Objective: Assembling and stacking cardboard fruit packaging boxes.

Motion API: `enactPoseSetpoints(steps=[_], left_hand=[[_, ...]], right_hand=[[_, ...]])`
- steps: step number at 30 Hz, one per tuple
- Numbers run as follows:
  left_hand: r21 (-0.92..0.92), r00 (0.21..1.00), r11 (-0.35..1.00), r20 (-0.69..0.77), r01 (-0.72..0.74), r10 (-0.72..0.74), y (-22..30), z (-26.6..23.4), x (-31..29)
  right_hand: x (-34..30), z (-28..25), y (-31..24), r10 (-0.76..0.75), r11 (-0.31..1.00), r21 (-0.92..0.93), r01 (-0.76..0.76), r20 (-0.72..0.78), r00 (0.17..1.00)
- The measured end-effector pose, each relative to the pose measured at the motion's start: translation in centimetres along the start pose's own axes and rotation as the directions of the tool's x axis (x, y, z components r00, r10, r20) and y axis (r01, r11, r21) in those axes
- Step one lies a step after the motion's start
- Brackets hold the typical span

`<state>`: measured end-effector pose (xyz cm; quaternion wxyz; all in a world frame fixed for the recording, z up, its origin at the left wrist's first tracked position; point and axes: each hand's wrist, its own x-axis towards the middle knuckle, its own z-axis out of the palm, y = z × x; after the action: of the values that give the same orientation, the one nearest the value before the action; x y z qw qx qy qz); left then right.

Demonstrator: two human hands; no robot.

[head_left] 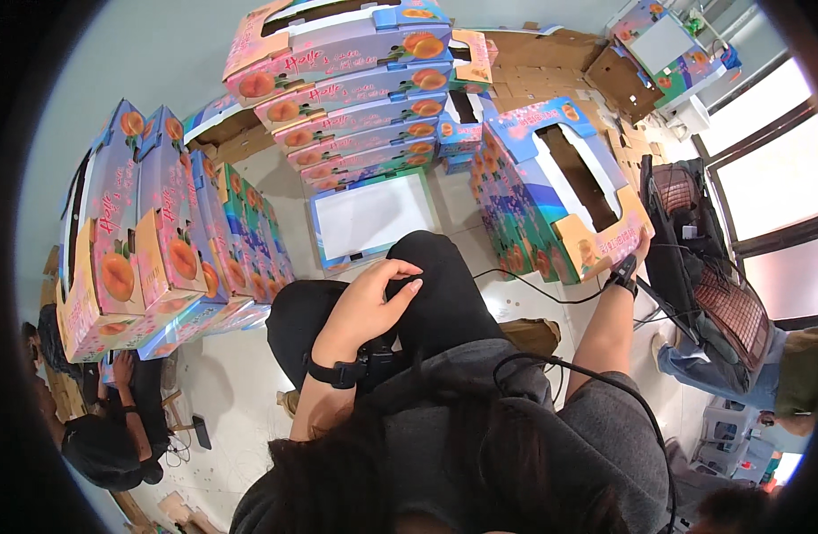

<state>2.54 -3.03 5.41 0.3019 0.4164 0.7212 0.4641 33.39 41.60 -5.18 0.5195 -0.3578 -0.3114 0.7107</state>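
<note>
— What is the room like?
— A pale, glossy floor (222,383) runs under everything, and a plain light-grey wall (151,62) stands at the far side.
— Any windows?
— Yes, dark-framed windows (773,178) on the right, glowing with bright daylight. Flattened brown cardboard (533,62) lies along the far wall.
</note>
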Motion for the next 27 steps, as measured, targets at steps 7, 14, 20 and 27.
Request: enactPoseSetpoints(steps=[7,14,20,27], left_hand=[[0.092,0.999,0.995,0.023,-0.031,0.029,0.6,0.0,0.0],[0.08,0.998,0.997,0.057,0.009,-0.014,1.4,0.3,-0.4],[-0.039,0.998,0.998,0.039,0.05,-0.048,-0.4,0.7,-0.3],[-0.13,0.823,0.975,-0.562,-0.179,0.076,1.8,-2.1,3.0]], right_hand=[[6.6,-2.0,-0.7,-0.189,0.918,-0.395,0.032,-0.364,0.912],[3.9,7.2,1.1,-0.741,0.399,-0.746,0.533,0.081,0.667],[-10.7,24.3,3.8,-0.202,0.257,-0.544,0.799,0.778,0.595],[-21.2,34.4,11.5,0.412,0.362,-0.391,0.846,0.881,0.231]])
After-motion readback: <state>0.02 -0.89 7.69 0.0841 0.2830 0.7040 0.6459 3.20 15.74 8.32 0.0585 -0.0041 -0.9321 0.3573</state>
